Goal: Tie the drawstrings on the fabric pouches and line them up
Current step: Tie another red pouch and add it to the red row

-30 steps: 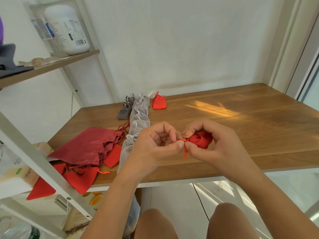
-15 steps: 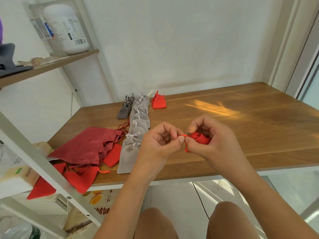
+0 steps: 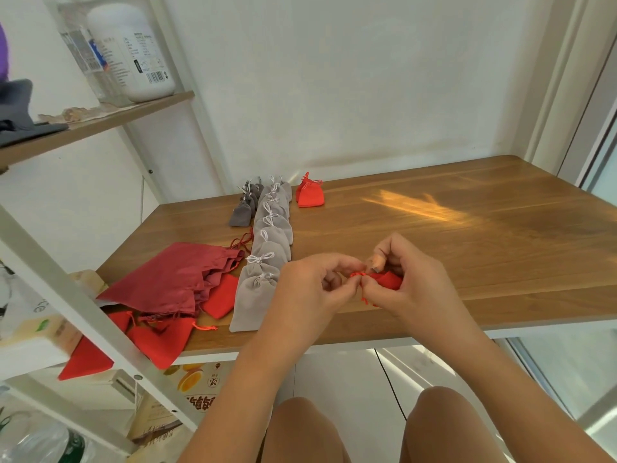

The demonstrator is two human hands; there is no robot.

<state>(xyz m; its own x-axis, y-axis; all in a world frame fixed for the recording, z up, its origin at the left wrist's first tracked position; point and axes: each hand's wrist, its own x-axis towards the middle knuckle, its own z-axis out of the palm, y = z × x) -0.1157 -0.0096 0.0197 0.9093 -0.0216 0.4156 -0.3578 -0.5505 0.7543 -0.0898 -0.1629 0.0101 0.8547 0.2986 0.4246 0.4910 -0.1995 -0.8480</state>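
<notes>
Both hands meet just above the front of the wooden table (image 3: pixel 467 248). My right hand (image 3: pixel 407 282) holds a small red pouch (image 3: pixel 389 280), mostly hidden in its fingers, and pinches its red drawstring (image 3: pixel 359 275). My left hand (image 3: pixel 314 289) pinches the same string from the left. A row of tied light grey pouches (image 3: pixel 270 248) runs from the wall toward me. Beside it at the back lie small dark grey pouches (image 3: pixel 245 205). One tied red pouch (image 3: pixel 310 192) sits to the right of the row's far end.
A large dark red bag (image 3: pixel 173 279) and several loose red pouches (image 3: pixel 160 335) lie at the table's left front corner. A white shelf frame (image 3: pixel 66 295) with a white jar (image 3: pixel 140 48) stands to the left. The wall closes the back; my knees show below the table edge.
Both hands have drifted slightly away from me and to the right. The red pouch has been drawn tighter into my right hand, so less of it shows.
</notes>
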